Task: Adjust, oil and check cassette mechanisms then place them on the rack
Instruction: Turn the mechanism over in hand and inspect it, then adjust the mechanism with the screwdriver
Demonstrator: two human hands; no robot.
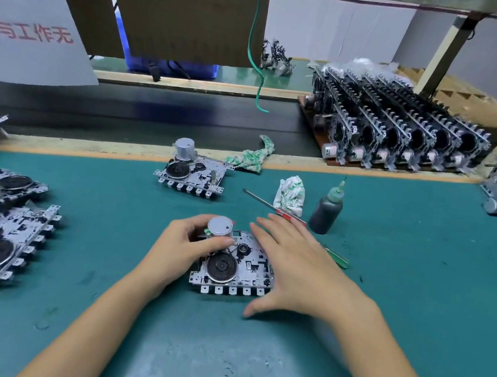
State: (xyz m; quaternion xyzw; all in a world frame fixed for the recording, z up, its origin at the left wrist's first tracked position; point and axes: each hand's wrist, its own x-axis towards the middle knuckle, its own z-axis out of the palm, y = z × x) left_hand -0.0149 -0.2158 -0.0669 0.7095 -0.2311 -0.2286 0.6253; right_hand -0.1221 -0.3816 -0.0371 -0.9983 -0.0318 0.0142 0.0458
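Left hand (187, 245) grips the cassette mechanism (235, 267)'s motor, right hand (290, 265) flat-fingered; sign (25, 9) reads "与工作无".

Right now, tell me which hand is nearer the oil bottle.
Right. The right hand lies over the mechanism's right side, its fingertips just left of the oil bottle. The left hand grips the motor, farther left.
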